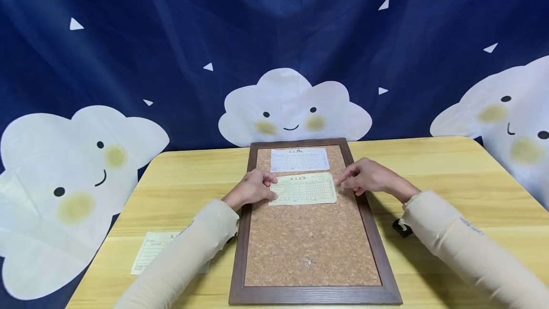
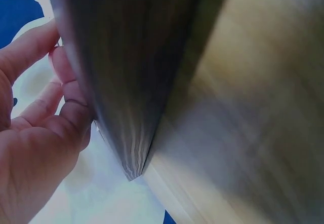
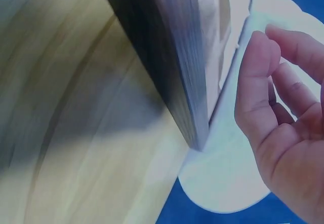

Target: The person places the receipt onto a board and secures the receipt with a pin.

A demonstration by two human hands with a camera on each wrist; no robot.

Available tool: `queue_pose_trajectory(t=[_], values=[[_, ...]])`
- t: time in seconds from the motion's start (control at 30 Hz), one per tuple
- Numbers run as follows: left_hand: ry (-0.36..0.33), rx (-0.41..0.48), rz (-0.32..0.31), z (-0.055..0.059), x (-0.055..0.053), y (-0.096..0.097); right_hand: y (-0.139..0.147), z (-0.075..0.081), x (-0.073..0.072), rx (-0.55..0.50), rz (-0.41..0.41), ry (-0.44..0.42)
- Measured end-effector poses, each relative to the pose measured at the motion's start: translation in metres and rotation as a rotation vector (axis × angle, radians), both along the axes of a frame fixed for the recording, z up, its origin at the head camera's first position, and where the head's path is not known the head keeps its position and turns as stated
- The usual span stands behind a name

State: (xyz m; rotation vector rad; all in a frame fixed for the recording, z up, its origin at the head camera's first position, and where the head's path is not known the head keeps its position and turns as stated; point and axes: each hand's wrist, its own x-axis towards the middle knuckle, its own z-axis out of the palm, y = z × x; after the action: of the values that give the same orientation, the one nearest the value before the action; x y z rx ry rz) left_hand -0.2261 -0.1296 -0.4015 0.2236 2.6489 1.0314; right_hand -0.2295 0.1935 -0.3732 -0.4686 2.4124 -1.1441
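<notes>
A yellow printed slip (image 1: 302, 190) lies across the upper part of a cork board (image 1: 313, 242) with a dark wooden frame (image 1: 315, 294). My left hand (image 1: 253, 186) touches the slip's left edge, index finger and thumb apart. At its right edge is my right hand (image 1: 366, 177), thumb and index fingertips together. In the right wrist view these fingertips (image 3: 263, 44) meet beside the frame's side; I cannot tell whether something small sits between them. Just above the yellow slip, a white printed slip (image 1: 299, 159) lies on the cork.
Another pale yellow slip (image 1: 150, 252) lies on the wooden table (image 1: 193, 175) at the left, partly covered by my left sleeve (image 1: 180, 256). A small black object (image 1: 401, 228) shows beside my right sleeve (image 1: 467, 247). Behind the table hangs a blue cloth (image 1: 184, 27) with clouds.
</notes>
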Motion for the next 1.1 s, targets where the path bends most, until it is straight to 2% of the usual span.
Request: queue_pose_trajectory(t=[0.23, 0.57, 0.8, 1.1], values=[[-0.029, 0.016, -0.013, 0.003, -0.001, 0.001, 0.029, 0.01, 0.015, -0.035, -0.022, -0.014], [-0.028, 0.011, -0.049, 0.002, -0.003, -0.001, 0.072, 0.01, 0.035, -0.02, -0.08, 0.009], [-0.035, 0.01, -0.052, 0.0, -0.003, -0.003, 0.093, 0.005, 0.045, -0.015, -0.121, -0.01], [-0.048, 0.017, -0.049, 0.0, -0.007, -0.004, 0.121, -0.007, 0.055, 0.058, -0.159, -0.01]])
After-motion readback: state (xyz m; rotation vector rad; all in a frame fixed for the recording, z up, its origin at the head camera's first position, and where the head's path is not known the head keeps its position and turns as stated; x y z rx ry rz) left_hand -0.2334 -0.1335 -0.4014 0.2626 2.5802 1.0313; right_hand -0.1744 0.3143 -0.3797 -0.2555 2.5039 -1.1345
